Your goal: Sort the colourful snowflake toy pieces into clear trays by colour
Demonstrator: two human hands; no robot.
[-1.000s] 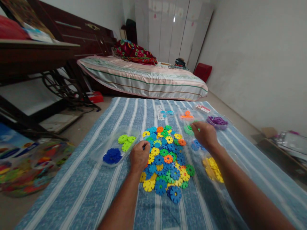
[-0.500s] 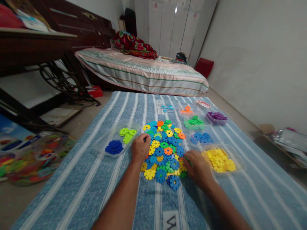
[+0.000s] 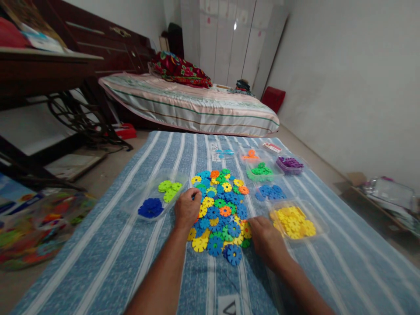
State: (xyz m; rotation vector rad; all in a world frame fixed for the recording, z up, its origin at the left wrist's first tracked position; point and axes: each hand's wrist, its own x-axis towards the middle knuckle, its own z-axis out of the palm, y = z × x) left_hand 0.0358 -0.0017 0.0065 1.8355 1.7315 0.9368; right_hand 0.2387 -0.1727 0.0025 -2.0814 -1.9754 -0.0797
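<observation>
A loose pile of notched plastic discs point(image 3: 219, 203) in blue, yellow, green and orange lies in the middle of the striped cloth. My left hand point(image 3: 187, 209) is closed at the pile's left edge, and a bit of a blue disc point(image 3: 193, 197) shows between thumb and finger. At the right edge of the pile my right hand point(image 3: 267, 238) is closed, fingers curled down; what they hold, if anything, is hidden. Beside my left hand is a clear tray with lime discs point(image 3: 169, 190) and dark blue discs point(image 3: 151, 208). Yellow discs point(image 3: 293, 222) fill a tray right of my right hand.
Further trays hold blue discs point(image 3: 271, 192), green discs point(image 3: 260, 170), orange pieces point(image 3: 250, 155) and purple discs point(image 3: 290, 162). Light blue pieces point(image 3: 225, 153) lie near the far edge. A bed point(image 3: 197, 109) stands beyond, and a bag of coloured pieces point(image 3: 42, 227) sits at left.
The view has shifted slightly, so everything sits a little lower and further left. A green bit seen at my right fingers is now out of sight. Both hands stay beside the pile.
</observation>
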